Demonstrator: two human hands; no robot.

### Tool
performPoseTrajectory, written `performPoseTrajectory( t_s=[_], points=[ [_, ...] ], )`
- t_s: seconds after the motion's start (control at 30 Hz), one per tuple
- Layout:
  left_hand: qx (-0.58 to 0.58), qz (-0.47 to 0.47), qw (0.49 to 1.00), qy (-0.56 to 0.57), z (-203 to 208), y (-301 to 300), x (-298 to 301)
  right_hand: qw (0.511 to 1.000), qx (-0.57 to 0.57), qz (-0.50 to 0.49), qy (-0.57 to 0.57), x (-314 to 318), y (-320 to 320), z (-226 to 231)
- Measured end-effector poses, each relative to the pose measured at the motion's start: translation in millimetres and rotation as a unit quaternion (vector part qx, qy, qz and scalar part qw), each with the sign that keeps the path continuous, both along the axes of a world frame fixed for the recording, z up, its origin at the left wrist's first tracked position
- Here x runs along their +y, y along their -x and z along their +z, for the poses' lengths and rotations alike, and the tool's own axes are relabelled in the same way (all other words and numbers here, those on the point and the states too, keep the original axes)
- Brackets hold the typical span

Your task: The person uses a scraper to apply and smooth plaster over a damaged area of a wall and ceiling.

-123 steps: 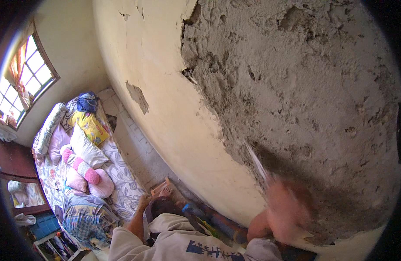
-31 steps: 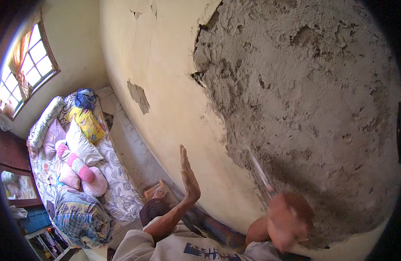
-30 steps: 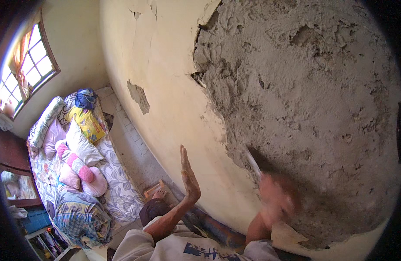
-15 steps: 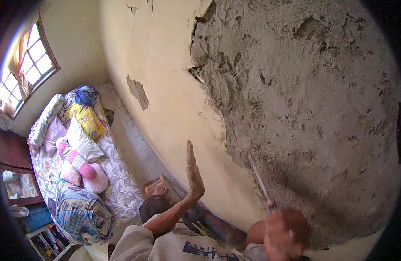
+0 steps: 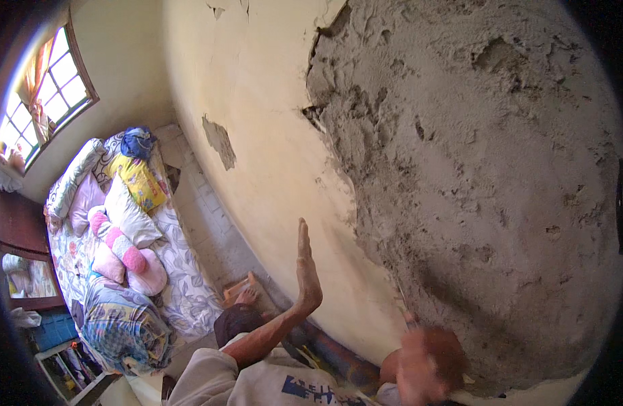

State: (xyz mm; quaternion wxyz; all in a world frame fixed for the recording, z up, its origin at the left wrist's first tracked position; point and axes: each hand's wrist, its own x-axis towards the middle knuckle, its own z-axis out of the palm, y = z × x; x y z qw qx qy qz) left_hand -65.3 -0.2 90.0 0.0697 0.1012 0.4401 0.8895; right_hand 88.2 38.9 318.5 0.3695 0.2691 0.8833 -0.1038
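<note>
My left hand point(image 5: 307, 271) is raised with its fingers stretched upward, flat beside or against the cream painted wall point(image 5: 257, 176); contact is hard to tell. At the lower right, my right hand point(image 5: 426, 365) is closed and blurred by motion. It grips a thin-bladed trowel point(image 5: 407, 312), seen nearly edge-on and partly hidden by the hand. The blade lies along the border between the painted surface and a large patch of rough grey plaster point(image 5: 487, 203). This plaster is pitted and uneven, with a ragged, broken paint edge at its left. A dark shadow falls on it above my right hand.
On the left stands a bed point(image 5: 190, 284) with pillows, folded cloth and a yellow bag point(image 5: 137, 183). A window point(image 5: 58, 88) opens in the far wall. A narrow strip of floor point(image 5: 210, 216) runs between bed and wall. Below is a small shelf point(image 5: 75, 369).
My right hand has moved slightly down and left with the trowel, whose blade now shows less. The left hand keeps its pose. The whole view has shifted a little.
</note>
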Motion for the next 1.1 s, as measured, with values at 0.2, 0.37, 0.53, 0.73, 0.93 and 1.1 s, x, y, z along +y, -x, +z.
performPoseTrajectory(
  t_s=[0.2, 0.37, 0.53, 0.73, 0.93, 1.1],
  points=[
    [0.005, 0.005, 1.000, 0.013, 9, 6, -12, 0.985, -0.081, -0.119, -0.092, -24, 56, 34],
    [0.001, -0.021, 1.000, -0.003, 8, -1, 0, 0.879, 0.300, 0.056, -0.367, -37, 56, 15],
    [0.011, -0.012, 0.999, -0.032, 10, 4, 5, 0.734, 0.646, -0.075, 0.194, -18, 19, -8],
    [0.003, -0.018, 0.999, -0.038, 11, 1, 4, 0.689, 0.694, -0.001, 0.207, 1, 47, -21],
    [0.019, -0.020, 0.999, -0.024, 15, -3, -1, 0.677, 0.705, 0.025, 0.207, 0, 46, -20],
    [-0.001, -0.040, 0.999, -0.028, 19, -4, -1, 0.640, 0.734, 0.052, 0.220, -8, 40, -7]
  ],
)
